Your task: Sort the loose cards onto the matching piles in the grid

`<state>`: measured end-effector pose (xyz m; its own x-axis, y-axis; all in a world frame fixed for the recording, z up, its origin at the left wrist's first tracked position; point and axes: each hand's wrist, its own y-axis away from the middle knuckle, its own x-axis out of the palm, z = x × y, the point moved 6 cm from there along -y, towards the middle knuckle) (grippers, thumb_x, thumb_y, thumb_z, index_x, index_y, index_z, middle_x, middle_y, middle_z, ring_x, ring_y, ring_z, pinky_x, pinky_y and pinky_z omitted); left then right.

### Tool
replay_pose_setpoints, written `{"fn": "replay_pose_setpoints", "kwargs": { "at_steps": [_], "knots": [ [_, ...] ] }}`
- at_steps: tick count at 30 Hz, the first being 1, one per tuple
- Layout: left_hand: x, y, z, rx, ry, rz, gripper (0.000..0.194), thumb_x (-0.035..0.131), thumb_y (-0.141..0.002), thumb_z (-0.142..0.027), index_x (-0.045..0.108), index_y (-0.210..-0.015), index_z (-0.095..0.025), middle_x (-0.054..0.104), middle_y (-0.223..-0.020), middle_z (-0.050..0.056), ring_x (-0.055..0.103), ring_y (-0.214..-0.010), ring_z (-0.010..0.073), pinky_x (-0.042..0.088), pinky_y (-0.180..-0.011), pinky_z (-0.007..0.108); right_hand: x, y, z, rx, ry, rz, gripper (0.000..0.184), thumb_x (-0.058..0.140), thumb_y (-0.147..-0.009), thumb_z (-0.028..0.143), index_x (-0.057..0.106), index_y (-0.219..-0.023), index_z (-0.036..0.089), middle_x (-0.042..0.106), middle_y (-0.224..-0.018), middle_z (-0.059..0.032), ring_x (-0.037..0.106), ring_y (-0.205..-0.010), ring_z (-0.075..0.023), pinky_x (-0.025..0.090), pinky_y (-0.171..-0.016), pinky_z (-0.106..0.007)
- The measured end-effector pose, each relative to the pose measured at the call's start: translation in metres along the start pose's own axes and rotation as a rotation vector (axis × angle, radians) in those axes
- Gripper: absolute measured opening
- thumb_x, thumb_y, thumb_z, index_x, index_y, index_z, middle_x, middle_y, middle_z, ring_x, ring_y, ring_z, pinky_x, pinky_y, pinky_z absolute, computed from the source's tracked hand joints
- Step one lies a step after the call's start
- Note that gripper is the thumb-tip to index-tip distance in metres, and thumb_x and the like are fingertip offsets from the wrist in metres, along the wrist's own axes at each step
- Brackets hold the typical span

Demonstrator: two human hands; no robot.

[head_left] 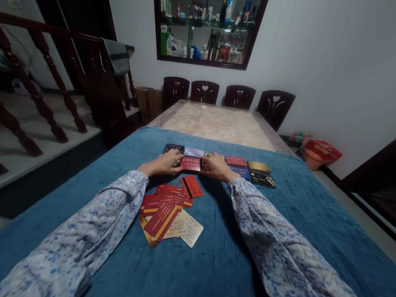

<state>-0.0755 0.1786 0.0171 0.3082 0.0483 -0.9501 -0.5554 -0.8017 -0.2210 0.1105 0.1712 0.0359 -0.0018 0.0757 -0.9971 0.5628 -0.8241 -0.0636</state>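
Note:
A stack of red cards (191,164) lies in the front row of card stacks on the blue cloth. The fingers of my left hand (166,163) press its left edge, while those of my right hand (218,167) grip the right edge. Behind it is a pale stack (194,153), with a black stack (174,148) to the left. To the right sit another red stack (236,161), a gold stack (259,167), a blue stack (239,173) and a black patterned stack (263,179). My hands partly cover neighbouring stacks.
Nearer me lie a loose orange-red card (191,187), fanned dark red cards (163,220) and cream cards (191,229). The blue cloth (215,280) covers the near part of a long table (220,122). Chairs (240,96) stand at the far end; a railing (46,66) runs on the left.

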Motion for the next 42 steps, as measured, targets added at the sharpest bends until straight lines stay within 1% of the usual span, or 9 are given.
{"fn": "replay_pose_setpoints", "kwargs": {
  "at_steps": [3, 7, 13, 18, 23, 28, 33, 37, 42],
  "knots": [
    [0.003, -0.004, 0.004, -0.013, -0.035, 0.066, 0.046, 0.064, -0.091, -0.037, 0.061, -0.134, -0.020, 0.057, -0.127, 0.013, 0.054, -0.119, 0.0276, 0.046, -0.106, 0.042, 0.005, -0.007, -0.003, -0.004, 0.012, 0.009, 0.040, 0.063, -0.095, 0.038, 0.068, -0.127, 0.015, 0.068, -0.127, -0.0154, 0.058, -0.116, -0.0294, 0.044, -0.089, -0.032],
    [0.002, -0.009, 0.006, -0.026, -0.078, 0.100, 0.048, 0.063, -0.091, -0.039, 0.063, -0.133, -0.016, 0.057, -0.127, 0.015, 0.053, -0.119, 0.0301, 0.045, -0.107, 0.044, 0.012, -0.018, -0.007, -0.019, 0.023, 0.009, 0.036, 0.063, -0.095, 0.039, 0.071, -0.120, 0.016, 0.070, -0.123, -0.0155, 0.062, -0.110, -0.0277, 0.044, -0.088, -0.030],
    [0.006, -0.013, 0.007, -0.077, -0.115, 0.164, 0.051, 0.060, -0.091, -0.044, 0.061, -0.135, -0.018, 0.056, -0.130, 0.014, 0.050, -0.123, 0.0302, 0.042, -0.109, 0.044, 0.017, -0.027, -0.008, -0.061, 0.021, 0.041, 0.028, 0.063, -0.094, 0.036, 0.072, -0.109, 0.015, 0.074, -0.114, -0.0149, 0.065, -0.107, -0.0268, 0.043, -0.093, -0.030],
    [0.006, -0.014, 0.005, -0.128, -0.150, 0.228, 0.049, 0.057, -0.092, -0.046, 0.061, -0.134, -0.022, 0.054, -0.134, 0.013, 0.047, -0.127, 0.0306, 0.041, -0.110, 0.046, 0.014, -0.027, -0.005, -0.053, 0.020, 0.077, 0.025, 0.063, -0.093, 0.033, 0.073, -0.107, 0.016, 0.075, -0.114, -0.0145, 0.066, -0.107, -0.0271, 0.045, -0.092, -0.030],
    [0.003, -0.015, -0.002, -0.177, -0.188, 0.269, 0.049, 0.056, -0.091, -0.044, 0.061, -0.134, -0.022, 0.053, -0.136, 0.013, 0.047, -0.129, 0.0324, 0.040, -0.112, 0.051, 0.009, -0.026, -0.001, -0.032, 0.035, 0.117, 0.031, 0.062, -0.091, 0.036, 0.074, -0.113, 0.018, 0.074, -0.117, -0.0151, 0.065, -0.113, -0.0300, 0.049, -0.089, -0.031],
    [0.001, -0.017, -0.005, -0.189, -0.200, 0.268, 0.048, 0.057, -0.088, -0.040, 0.063, -0.132, -0.022, 0.053, -0.135, 0.014, 0.045, -0.129, 0.0337, 0.039, -0.112, 0.055, 0.005, -0.027, 0.002, -0.009, 0.036, 0.140, 0.033, 0.063, -0.089, 0.039, 0.076, -0.114, 0.021, 0.075, -0.117, -0.0142, 0.066, -0.114, -0.0313, 0.053, -0.088, -0.033],
    [0.003, -0.018, -0.003, -0.169, -0.171, 0.237, 0.044, 0.059, -0.086, -0.038, 0.066, -0.124, -0.019, 0.054, -0.132, 0.016, 0.048, -0.126, 0.0370, 0.041, -0.108, 0.059, 0.004, -0.026, 0.006, -0.031, 0.052, 0.154, 0.030, 0.061, -0.090, 0.035, 0.076, -0.111, 0.020, 0.076, -0.114, -0.0138, 0.066, -0.115, -0.0317, 0.053, -0.091, -0.035],
    [0.005, -0.020, 0.001, -0.158, -0.135, 0.203, 0.041, 0.061, -0.083, -0.036, 0.067, -0.120, -0.019, 0.056, -0.128, 0.015, 0.049, -0.124, 0.0367, 0.043, -0.106, 0.058, 0.007, -0.028, 0.004, -0.018, 0.046, 0.142, 0.030, 0.060, -0.090, 0.035, 0.076, -0.110, 0.019, 0.076, -0.114, -0.0150, 0.067, -0.114, -0.0322, 0.052, -0.092, -0.037],
    [0.006, -0.022, 0.002, -0.173, -0.138, 0.218, 0.040, 0.062, -0.083, -0.036, 0.066, -0.120, -0.020, 0.056, -0.128, 0.015, 0.050, -0.124, 0.0364, 0.044, -0.106, 0.057, 0.011, -0.032, 0.003, -0.029, 0.032, 0.155, 0.029, 0.062, -0.088, 0.033, 0.076, -0.109, 0.018, 0.076, -0.112, -0.0148, 0.069, -0.108, -0.0290, 0.051, -0.096, -0.035]
  ]
}}
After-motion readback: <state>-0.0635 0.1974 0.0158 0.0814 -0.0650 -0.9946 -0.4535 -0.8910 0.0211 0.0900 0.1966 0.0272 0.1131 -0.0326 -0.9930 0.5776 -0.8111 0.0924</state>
